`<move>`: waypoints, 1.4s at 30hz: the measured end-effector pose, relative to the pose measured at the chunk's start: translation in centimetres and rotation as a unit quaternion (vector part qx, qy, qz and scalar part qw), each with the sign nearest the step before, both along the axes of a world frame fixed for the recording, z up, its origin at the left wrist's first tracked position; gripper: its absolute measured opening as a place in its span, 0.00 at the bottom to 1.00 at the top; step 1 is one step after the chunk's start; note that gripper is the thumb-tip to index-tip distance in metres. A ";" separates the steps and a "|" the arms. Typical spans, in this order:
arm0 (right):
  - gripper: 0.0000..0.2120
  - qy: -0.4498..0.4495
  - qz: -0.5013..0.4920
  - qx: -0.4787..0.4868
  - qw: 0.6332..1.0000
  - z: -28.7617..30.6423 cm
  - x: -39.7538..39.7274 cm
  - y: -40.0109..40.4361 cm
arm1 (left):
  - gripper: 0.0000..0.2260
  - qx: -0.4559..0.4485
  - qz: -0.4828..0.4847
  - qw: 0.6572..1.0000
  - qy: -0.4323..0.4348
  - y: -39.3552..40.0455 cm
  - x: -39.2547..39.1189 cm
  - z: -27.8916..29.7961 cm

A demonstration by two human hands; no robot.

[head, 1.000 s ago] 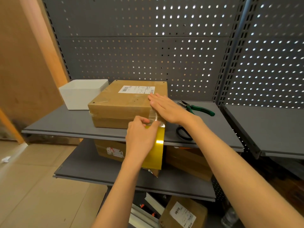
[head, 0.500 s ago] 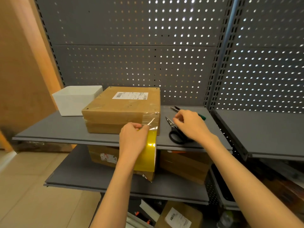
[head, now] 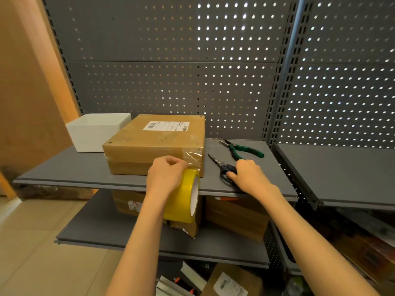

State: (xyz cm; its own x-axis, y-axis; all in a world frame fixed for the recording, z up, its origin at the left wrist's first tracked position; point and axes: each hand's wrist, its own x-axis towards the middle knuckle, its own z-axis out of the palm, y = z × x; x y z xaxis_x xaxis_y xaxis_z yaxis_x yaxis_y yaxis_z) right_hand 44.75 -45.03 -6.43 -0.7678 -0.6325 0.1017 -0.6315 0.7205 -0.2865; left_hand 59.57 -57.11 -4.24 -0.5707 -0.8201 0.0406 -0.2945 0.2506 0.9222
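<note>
A flat cardboard box (head: 154, 144) with a white shipping label lies on the grey upper shelf (head: 64, 167). A strip of clear tape runs from its right front corner down to a yellow tape roll (head: 183, 197), which my left hand (head: 165, 176) grips just in front of the shelf edge. To the right, black-handled scissors (head: 222, 168) lie on the shelf. My right hand (head: 248, 176) is over their handles, its fingers curling round the handle loops.
Green-handled pliers (head: 241, 148) lie behind the scissors. A white open box (head: 96, 133) stands left of the cardboard box. More cardboard boxes (head: 235, 218) sit on the lower shelf. A perforated metal back panel (head: 171, 82) rises behind. Another grey shelf (head: 342, 174) is at right.
My right hand left the top of the box, moved right and came down on the scissors' handles. My left hand kept hold of the tape roll.
</note>
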 end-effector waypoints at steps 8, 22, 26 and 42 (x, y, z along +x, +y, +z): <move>0.10 -0.082 0.035 -0.221 0.971 0.8 -1.8 2.1 | 0.04 0.019 -0.023 1.000 -0.010 -1.2 0.2 0.8; 0.23 -0.108 0.137 -0.236 0.956 1.5 -0.1 5.4 | 0.06 -0.012 -0.025 0.999 -0.025 -1.1 -1.0 1.0; 0.22 -0.123 0.150 -0.209 0.959 1.5 0.0 6.2 | 0.06 -0.008 -0.022 1.000 -0.020 -1.1 -1.0 0.9; 0.21 -0.165 0.177 -0.175 0.954 0.7 0.5 5.3 | 0.05 0.017 -0.014 1.000 0.007 -1.1 -0.6 0.6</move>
State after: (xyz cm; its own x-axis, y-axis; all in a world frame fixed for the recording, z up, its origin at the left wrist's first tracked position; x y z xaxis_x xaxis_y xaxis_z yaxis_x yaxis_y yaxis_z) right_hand 45.20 -39.77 -5.68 -0.5396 -0.8297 0.1431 -0.6510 0.3034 -0.6958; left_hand 58.95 -58.24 -3.64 -0.5932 -0.8048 0.0208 -0.2756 0.2273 0.9340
